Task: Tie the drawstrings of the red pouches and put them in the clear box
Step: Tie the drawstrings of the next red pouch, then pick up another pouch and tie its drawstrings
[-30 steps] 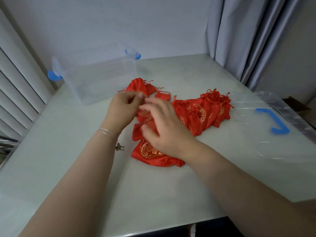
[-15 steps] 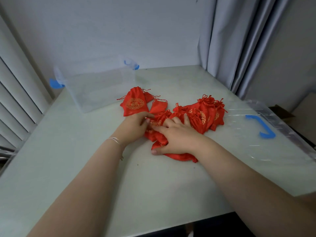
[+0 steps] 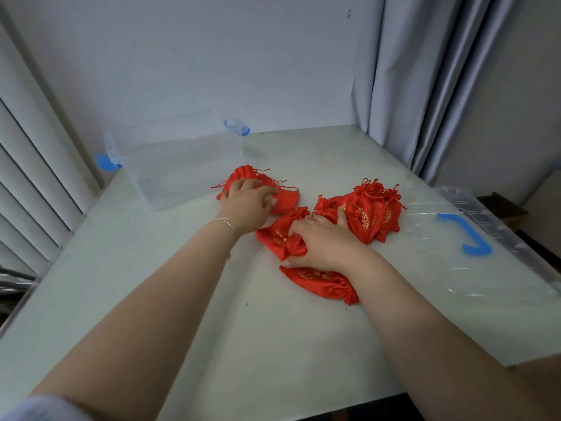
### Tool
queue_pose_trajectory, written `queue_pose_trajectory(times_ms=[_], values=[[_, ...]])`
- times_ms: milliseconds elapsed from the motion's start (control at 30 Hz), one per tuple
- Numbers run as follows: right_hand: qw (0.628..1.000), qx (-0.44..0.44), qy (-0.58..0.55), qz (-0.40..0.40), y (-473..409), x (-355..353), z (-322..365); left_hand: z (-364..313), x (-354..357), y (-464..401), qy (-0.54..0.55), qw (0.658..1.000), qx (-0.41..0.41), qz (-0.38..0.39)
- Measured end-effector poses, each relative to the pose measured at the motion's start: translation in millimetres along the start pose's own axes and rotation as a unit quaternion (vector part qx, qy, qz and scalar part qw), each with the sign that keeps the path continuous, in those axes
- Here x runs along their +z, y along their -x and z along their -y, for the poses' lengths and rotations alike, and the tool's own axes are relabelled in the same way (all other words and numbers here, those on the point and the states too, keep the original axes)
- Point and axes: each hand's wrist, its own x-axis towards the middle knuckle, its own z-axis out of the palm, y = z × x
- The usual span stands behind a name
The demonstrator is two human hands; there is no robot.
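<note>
Several red pouches with gold print lie on the pale table [image 3: 151, 284]. My left hand [image 3: 247, 203] lies on top of the far-left pouches [image 3: 287, 200], fingers spread over them, right beside the clear box [image 3: 182, 165]. My right hand [image 3: 323, 243] grips a bunched middle pouch [image 3: 280, 238], its fingers curled into the fabric. Another pouch [image 3: 321, 281] lies under my right wrist. A heap of pouches with knotted drawstrings [image 3: 375, 208] sits just right of my right hand. The box stands open with nothing red inside.
The clear lid [image 3: 425, 238] with a blue handle [image 3: 467, 235] lies flat at the table's right. Grey curtains [image 3: 425, 86] hang at the back right, and white slats [image 3: 27, 177] run along the left. The box has blue clips [image 3: 106, 162] at both ends.
My left hand left the middle heap and moved back-left onto the pouches by the box. My right hand stayed on the middle pouches and now bunches one.
</note>
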Motion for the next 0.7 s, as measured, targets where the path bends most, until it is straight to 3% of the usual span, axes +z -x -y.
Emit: queue_pose_trajectory(times_ms=[100,267,433,700], values=[[0.998,0.0,-0.009,-0.055,1,4,-11,-1,-5,-14,-0.013,1.0,-0.018,-0.009],[0.993,0.03,-0.027,-0.109,-7,8,-37,2,5,-36,-0.018,0.993,-0.057,0.101],[0.991,0.026,-0.028,-0.131,-13,14,-45,7,8,-47,-0.036,0.986,-0.065,0.15],[0.981,0.063,-0.025,-0.181,-25,17,-52,27,3,-35,-0.106,0.982,-0.078,0.134]])
